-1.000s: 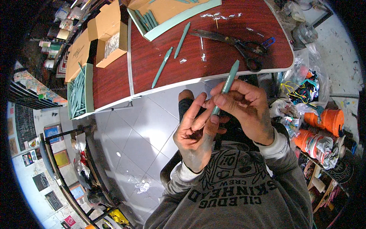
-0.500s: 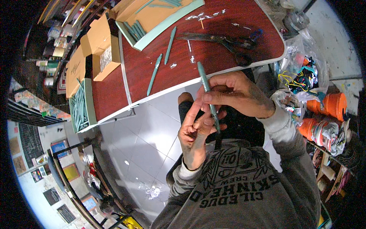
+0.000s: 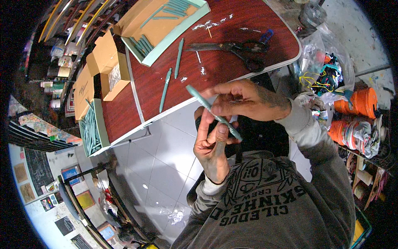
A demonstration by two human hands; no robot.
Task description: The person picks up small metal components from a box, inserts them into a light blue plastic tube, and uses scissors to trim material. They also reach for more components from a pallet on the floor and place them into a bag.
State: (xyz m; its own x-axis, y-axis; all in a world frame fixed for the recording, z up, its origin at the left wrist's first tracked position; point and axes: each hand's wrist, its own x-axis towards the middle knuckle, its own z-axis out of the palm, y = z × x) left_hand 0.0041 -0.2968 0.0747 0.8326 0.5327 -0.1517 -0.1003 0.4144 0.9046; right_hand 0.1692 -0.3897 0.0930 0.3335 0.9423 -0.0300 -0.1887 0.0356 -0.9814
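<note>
A teal-green pen (image 3: 198,96) is held in the air off the table's near edge, slanting from upper left to lower right. My left hand (image 3: 211,153) pinches its lower part between thumb and fingers. On the pen's middle, my right hand (image 3: 248,99) closes with thumb and fingertips; its forefinger is slightly blurred. Two similar pens lie on the table, a nearer pen (image 3: 165,91) and a farther pen (image 3: 179,58). Close to my right hand, small clear pieces with white marks (image 3: 203,71) rest on the tabletop.
On the dark red table (image 3: 116,120) stand a teal-edged tray (image 3: 178,34) of pens, a small carton (image 3: 117,89) and a box crammed with pens (image 3: 104,132). Large black scissors (image 3: 236,46) lie at the right. Plastic bags (image 3: 327,62) and orange containers (image 3: 360,103) are beyond my right arm.
The pen has turned from nearly upright to a leftward slant, its upper end swinging left. Both hands still hold it. The whole view has shifted slightly.
</note>
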